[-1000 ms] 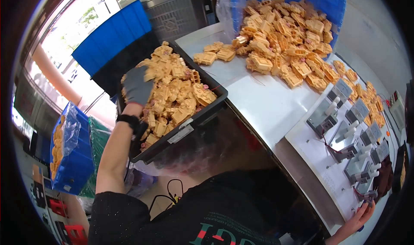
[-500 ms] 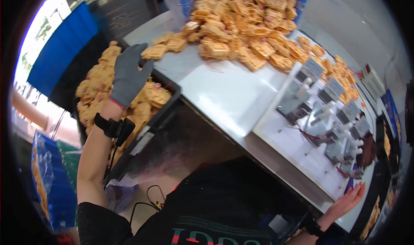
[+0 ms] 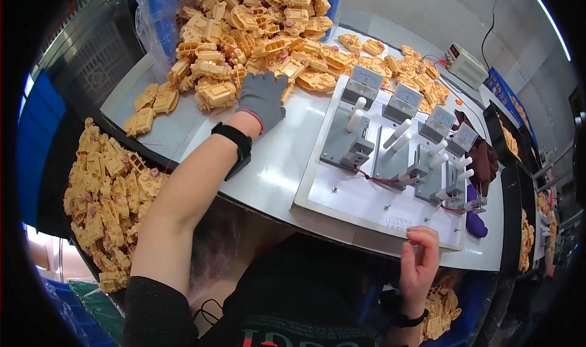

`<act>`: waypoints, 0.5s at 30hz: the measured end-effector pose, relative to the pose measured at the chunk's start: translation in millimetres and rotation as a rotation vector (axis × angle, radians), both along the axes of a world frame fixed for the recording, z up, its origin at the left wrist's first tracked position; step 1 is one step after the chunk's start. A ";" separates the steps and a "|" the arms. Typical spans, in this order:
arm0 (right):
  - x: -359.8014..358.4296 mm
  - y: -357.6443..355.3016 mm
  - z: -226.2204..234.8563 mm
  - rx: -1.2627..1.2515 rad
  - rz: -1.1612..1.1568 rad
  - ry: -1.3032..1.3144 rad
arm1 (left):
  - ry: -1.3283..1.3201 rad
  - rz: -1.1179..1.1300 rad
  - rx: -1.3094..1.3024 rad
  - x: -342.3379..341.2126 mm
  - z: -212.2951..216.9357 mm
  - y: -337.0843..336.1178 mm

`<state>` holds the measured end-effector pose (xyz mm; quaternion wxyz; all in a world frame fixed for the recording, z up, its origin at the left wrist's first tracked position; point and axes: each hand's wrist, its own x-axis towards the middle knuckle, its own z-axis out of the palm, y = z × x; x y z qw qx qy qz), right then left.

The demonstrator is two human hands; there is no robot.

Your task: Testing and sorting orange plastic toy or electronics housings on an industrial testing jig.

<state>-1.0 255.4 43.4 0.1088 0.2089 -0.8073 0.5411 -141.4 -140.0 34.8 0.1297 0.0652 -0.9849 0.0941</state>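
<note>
Currently the left hand [image 3: 262, 99], in a grey glove, lies flat on the table [image 3: 287, 157] at the near edge of the heap [image 3: 256, 35] of tan plastic parts. Its fingers are spread and extended toward the heap; the fingertips touch or nearly touch the nearest parts, and nothing is pinched or enclosed. A black wristband [image 3: 235, 145] sits on the forearm just behind the glove.

Risk 1: the heap is loose and steep. A sideways sweep of the open hand could likely push parts off the left table edge, where a few [image 3: 146, 112] already lie apart from the heap. Some would land in the bin [image 3: 110, 200] of like parts below; others could miss it.

Risk 2: the heap reaches to the white board [image 3: 366, 194] carrying the grey fixtures [image 3: 348, 142] and meters [image 3: 365, 84]. Dislodged parts could slide against the fixtures or snag the red wires [image 3: 372, 177].

The right hand [image 3: 418, 264] is bare, loosely curled, fingertips resting on the board's near edge. It holds nothing.
</note>
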 end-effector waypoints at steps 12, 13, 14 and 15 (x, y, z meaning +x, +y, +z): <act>-10.0 -30.6 -1.6 -0.059 0.186 -0.036 | 0.025 -0.338 0.274 59.3 -13.4 6.1; -10.7 -33.4 -0.3 -0.051 0.216 -0.021 | -0.005 -0.336 0.356 62.5 -12.4 4.7; -11.0 -36.1 0.5 -0.047 0.232 0.002 | -0.007 -0.342 0.351 64.6 -12.1 3.3; -11.6 -38.5 1.7 -0.052 0.226 0.003 | 0.012 -0.325 0.425 66.2 -11.8 2.0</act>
